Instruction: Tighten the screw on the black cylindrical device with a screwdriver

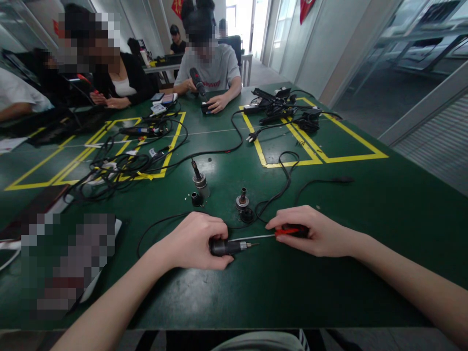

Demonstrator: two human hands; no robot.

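Note:
My left hand (pixel 199 241) is closed around a black cylindrical tool (pixel 228 247) that lies sideways, its metal tip pointing right. In my right hand (pixel 310 231) is a screwdriver (pixel 287 232) with a red and black handle. Its thin shaft reaches left, along the upper side of the black tool, and the end is hidden near my left fingers. Beyond my hands, a metal cylinder with a dark spindle (pixel 200 180) stands upright beside a small black cap (pixel 196 198). A shorter round metal part (pixel 242 200) stands nearer the middle, with a black ring (pixel 246 215) next to it.
Tangled black cables (pixel 106 168) lie at the left, and more cables and tools (pixel 274 107) at the back right, around yellow tape outlines on the green table (pixel 365 214). A blurred flat object (pixel 80 258) is at the near left. Across the table, a person (pixel 210 68) holds a drill.

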